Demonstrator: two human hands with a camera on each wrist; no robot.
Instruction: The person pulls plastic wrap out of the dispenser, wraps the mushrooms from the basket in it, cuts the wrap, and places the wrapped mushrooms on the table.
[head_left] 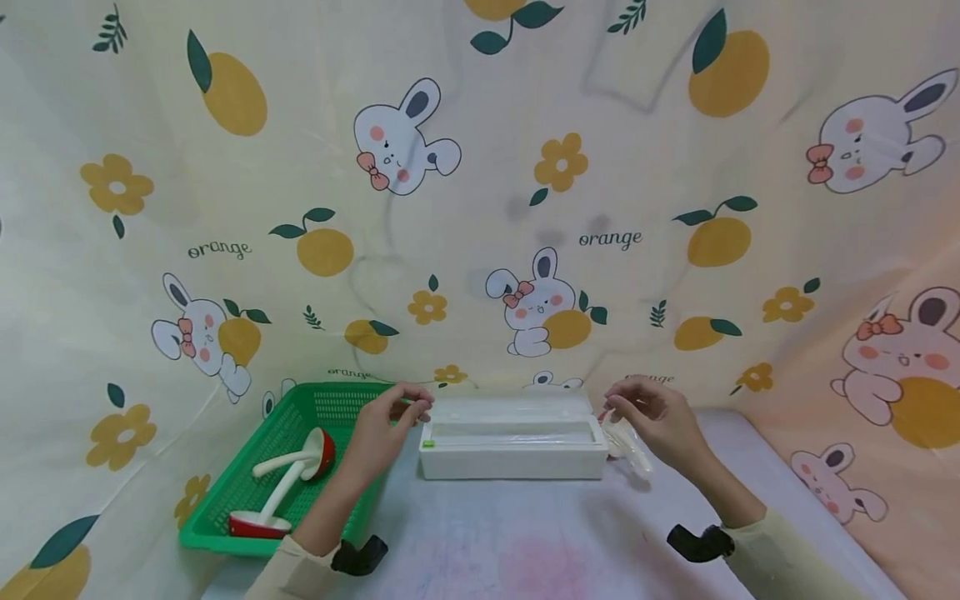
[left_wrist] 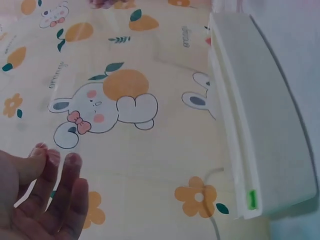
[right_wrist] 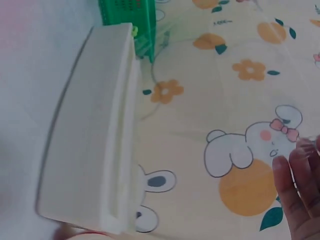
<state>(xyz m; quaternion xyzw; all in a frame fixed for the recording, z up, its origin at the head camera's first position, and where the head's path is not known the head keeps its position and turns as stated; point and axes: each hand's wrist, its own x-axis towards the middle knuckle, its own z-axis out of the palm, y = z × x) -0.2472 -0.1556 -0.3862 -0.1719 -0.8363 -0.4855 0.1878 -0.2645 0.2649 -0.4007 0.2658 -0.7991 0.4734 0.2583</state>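
A white cling film dispenser box (head_left: 513, 462) stands on the table between my hands with its lid (head_left: 517, 404) raised. A small green tab (head_left: 429, 444) sits at its left end. My left hand (head_left: 390, 425), above the box's left end, pinches a bit of clear cling film (left_wrist: 52, 154) between thumb and fingertips. On the other side my right hand (head_left: 656, 417) pinches the film too, with crinkled film (right_wrist: 306, 146) at its fingertips. The sheet between the hands is transparent, so its edges are hard to make out.
Left of the box stands a green plastic basket (head_left: 217, 508) holding two red and white ladles (head_left: 281, 487). A pale item in clear wrapping (head_left: 630, 450) lies by the box's right end. Behind hangs a printed cloth (head_left: 480, 208) with rabbits and oranges.
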